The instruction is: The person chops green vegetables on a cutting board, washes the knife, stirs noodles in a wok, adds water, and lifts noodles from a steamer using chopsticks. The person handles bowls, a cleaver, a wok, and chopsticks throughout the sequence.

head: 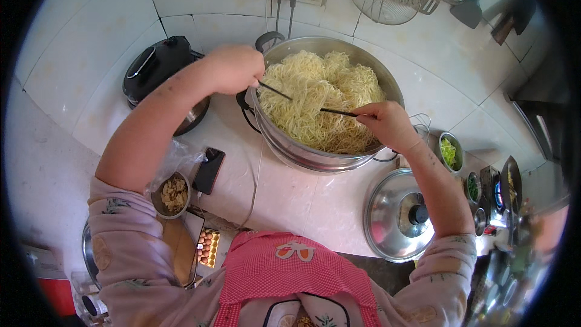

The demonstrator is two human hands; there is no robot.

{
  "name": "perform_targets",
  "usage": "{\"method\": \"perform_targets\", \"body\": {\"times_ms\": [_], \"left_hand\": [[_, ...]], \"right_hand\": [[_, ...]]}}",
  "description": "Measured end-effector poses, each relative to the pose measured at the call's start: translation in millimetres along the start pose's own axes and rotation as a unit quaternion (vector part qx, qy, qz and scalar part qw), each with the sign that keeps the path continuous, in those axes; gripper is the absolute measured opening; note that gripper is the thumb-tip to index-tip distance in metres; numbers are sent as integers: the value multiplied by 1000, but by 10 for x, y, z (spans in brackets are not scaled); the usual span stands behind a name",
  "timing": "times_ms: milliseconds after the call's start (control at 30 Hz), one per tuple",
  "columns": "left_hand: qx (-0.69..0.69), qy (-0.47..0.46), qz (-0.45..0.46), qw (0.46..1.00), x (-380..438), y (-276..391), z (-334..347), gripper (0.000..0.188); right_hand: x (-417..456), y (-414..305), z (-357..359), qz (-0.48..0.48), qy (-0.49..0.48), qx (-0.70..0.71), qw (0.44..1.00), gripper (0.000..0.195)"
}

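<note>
A large round metal steamer pot (313, 163) stands on the tiled counter, heaped with thin yellowish noodles (317, 95). My left hand (238, 69), at the pot's upper left rim, is closed around a dark chopstick (275, 90) whose tip reaches into the noodles. Over the pot's right side, my right hand (386, 120) holds another dark chopstick (339, 112) pointing left, its tip among the strands. The two tips are a short way apart. Darker brown noodles lie at the lower right of the heap.
Left of the pot are a black appliance (159, 70), a smartphone (209, 170) and a bowl of brownish food pieces (174, 194). To the right lie a metal lid (390, 218), a bowl of chopped greens (450, 152) and a wok (511, 181) over a lit burner.
</note>
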State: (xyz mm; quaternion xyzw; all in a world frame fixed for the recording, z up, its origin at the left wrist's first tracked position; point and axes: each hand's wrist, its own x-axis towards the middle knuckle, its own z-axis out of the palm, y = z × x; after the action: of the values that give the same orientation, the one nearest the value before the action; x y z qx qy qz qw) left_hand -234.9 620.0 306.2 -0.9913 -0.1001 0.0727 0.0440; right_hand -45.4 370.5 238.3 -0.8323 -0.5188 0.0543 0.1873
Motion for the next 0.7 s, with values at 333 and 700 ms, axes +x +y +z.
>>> {"method": "perform_targets", "body": {"times_ms": [333, 700], "left_hand": [[-183, 123, -33, 975, -256, -425, -380, 24], [-170, -36, 24, 984, -368, -309, -176, 22]], "right_hand": [[-83, 178, -397, 36, 77, 326, 942, 20], [-496, 21, -973, 17, -24, -9, 1000, 18]]}}
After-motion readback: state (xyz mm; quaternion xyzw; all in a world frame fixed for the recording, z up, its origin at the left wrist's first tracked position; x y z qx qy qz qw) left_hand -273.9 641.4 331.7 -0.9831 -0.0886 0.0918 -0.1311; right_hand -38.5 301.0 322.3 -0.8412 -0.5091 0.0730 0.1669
